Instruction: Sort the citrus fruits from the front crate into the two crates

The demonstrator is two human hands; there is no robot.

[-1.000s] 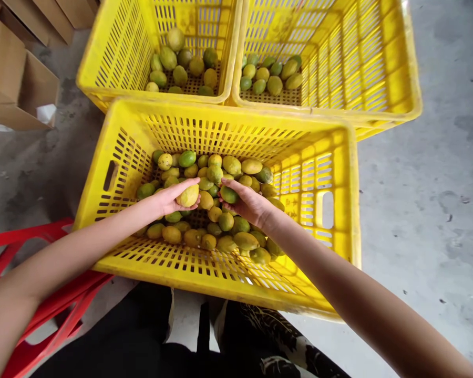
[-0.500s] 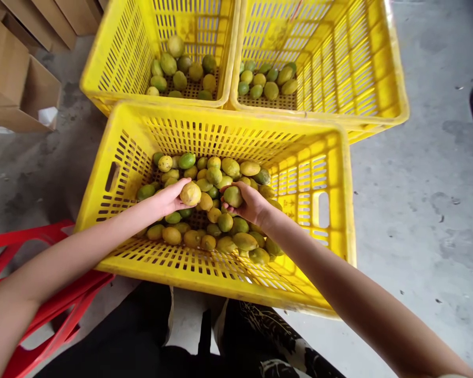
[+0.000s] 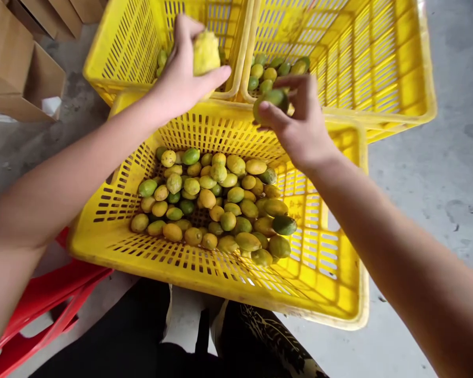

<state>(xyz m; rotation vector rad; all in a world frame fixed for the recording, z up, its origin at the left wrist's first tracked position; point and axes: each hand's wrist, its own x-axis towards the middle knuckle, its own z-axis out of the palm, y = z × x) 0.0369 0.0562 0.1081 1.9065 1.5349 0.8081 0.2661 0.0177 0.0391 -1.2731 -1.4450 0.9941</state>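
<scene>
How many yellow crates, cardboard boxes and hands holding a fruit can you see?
Yellow crates: 3, the near crate, the far left crate and the far right crate
Cardboard boxes: 3, counting only those in view, top left
Hands holding a fruit: 2, left hand, right hand
Total: 8

Soft, even daylight fills the view, bright on the yellow crates and grey concrete floor, with only faint shadows. The raised left hand is slightly motion-blurred. Straight edges bow near the borders (a wide lens), and the forearms loom large.
</scene>
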